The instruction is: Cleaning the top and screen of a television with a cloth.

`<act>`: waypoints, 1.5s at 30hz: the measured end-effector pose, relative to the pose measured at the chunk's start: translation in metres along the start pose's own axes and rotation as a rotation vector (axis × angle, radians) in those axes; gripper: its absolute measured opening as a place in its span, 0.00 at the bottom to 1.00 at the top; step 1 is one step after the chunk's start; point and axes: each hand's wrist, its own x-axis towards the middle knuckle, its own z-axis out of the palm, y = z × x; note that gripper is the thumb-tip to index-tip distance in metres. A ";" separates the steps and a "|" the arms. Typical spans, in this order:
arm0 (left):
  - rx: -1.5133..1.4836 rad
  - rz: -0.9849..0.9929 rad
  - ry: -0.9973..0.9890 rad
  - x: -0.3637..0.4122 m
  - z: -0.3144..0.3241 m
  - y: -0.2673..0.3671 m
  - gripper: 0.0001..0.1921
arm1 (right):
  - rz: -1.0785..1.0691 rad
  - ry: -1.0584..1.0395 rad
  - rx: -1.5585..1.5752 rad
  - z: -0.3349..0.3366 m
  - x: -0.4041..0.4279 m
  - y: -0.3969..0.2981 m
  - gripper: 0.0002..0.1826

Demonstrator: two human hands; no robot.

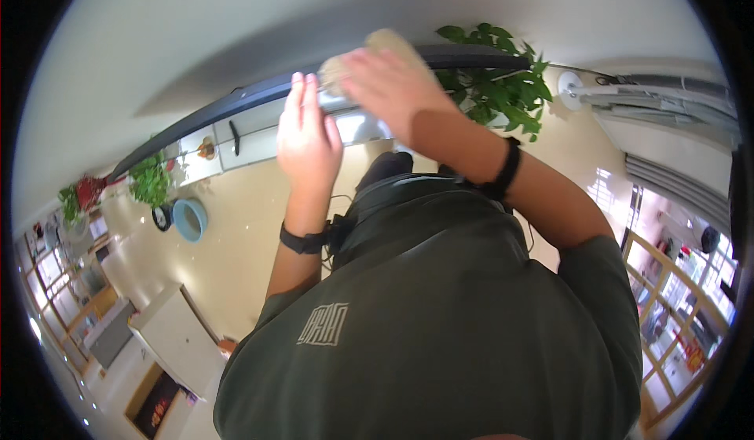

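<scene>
A thin, wide dark panel, apparently a flat-screen television (206, 115), runs along the wall before me, seen from above. My right hand (406, 95) presses a beige cloth (392, 40) at the panel's upper edge; the hand and cloth are slightly blurred. Left of the cloth, my left hand (309, 139) is raised with straight fingers and nothing in it. Its fingertips overlap the panel's edge, but whether they touch it I cannot tell. Both wrists wear black bands.
Below the panel stands a low white cabinet (250, 127). Leafy plants (500, 95) grow behind its right end, with more greenery (148, 181) at left. A light blue bucket (189, 221) stands on the tiled floor (235, 263). A white stand fan (570, 89) is at right.
</scene>
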 end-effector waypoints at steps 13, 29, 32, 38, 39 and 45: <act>0.046 0.004 0.034 0.001 0.001 -0.004 0.27 | 0.302 0.130 -0.048 -0.063 -0.090 0.050 0.29; 0.004 0.004 0.017 -0.006 0.004 -0.013 0.28 | 0.182 0.028 0.000 -0.029 -0.036 0.012 0.28; -0.015 0.015 -0.002 -0.006 0.002 -0.011 0.29 | 0.102 -0.005 0.020 -0.014 -0.006 -0.007 0.29; -0.028 0.001 -0.048 -0.005 0.000 -0.012 0.31 | 0.079 -0.060 0.032 -0.021 -0.001 -0.008 0.31; -0.028 0.001 -0.043 -0.004 0.001 -0.013 0.31 | 0.075 -0.058 0.028 -0.027 -0.011 0.000 0.31; 0.043 0.000 -0.011 -0.005 -0.004 -0.014 0.33 | 0.280 -0.022 -0.169 -0.078 -0.095 0.051 0.32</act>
